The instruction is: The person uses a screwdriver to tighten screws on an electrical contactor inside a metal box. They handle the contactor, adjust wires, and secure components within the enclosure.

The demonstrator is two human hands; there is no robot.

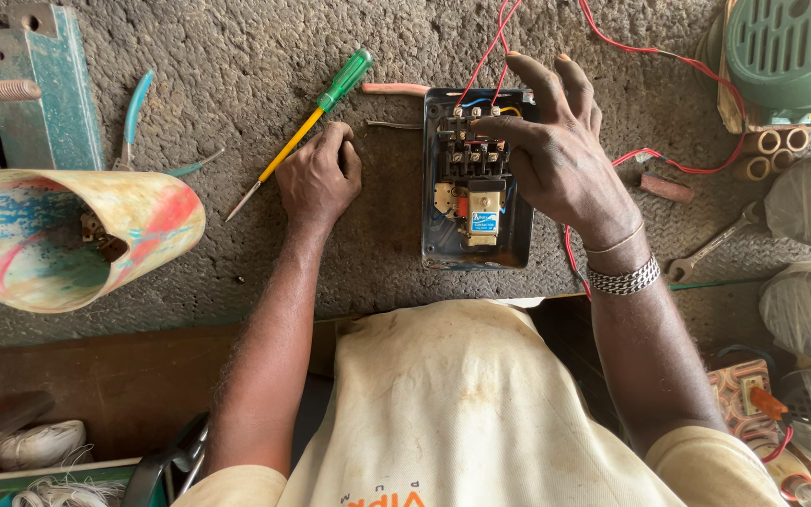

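Here the right hand point(556, 155) hangs over the upper right corner of an open switch box point(477, 178), its thumb and forefinger pinched together at the row of terminals point(469, 120); whether they grip a wire end or a screw cannot be told, because the fingertips cover the spot. The other fingers are spread and raised above the box's top edge. Thin red wires point(490, 47) run from the terminals up out of the picture, and more red wire point(678, 169) loops away to the right behind the hand. Inside the box sit a black contactor block point(469, 158) and a cream part with a blue label point(483, 208). The left hand point(319, 178) lies as a loose fist on the rough grey mat point(237, 56), just left of the box and not touching it. It holds nothing that shows, though the curled fingers hide the palm.

A screwdriver with a green handle and yellow shaft point(307, 122) lies slantwise just beside the left knuckles. Further left are blue-handled pliers point(133, 117) and a rolled, paint-streaked sheet point(68, 235), whose inner contents are hard to make out. A spanner point(711, 246) lies right of the wrist, partly hidden. A green ribbed casing point(790, 47) is cut off at the top right corner.
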